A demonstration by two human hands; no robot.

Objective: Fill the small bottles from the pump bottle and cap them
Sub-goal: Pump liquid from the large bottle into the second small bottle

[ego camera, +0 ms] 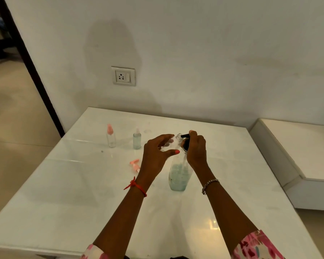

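Mid-fill at the white table (94,184): the left hand (157,154) clasps an uncapped small bottle (173,143) beside the standing pump bottle (179,176), its long axis tilted, mouth up-right at the black nozzle (184,135), while the right hand (196,149) curls over the pump head (186,143), whose next press likely needs that mouth kept aligned.

A home room: glossy white table (101,184) against a plain wall with a socket (123,76), tiled floor (11,113).
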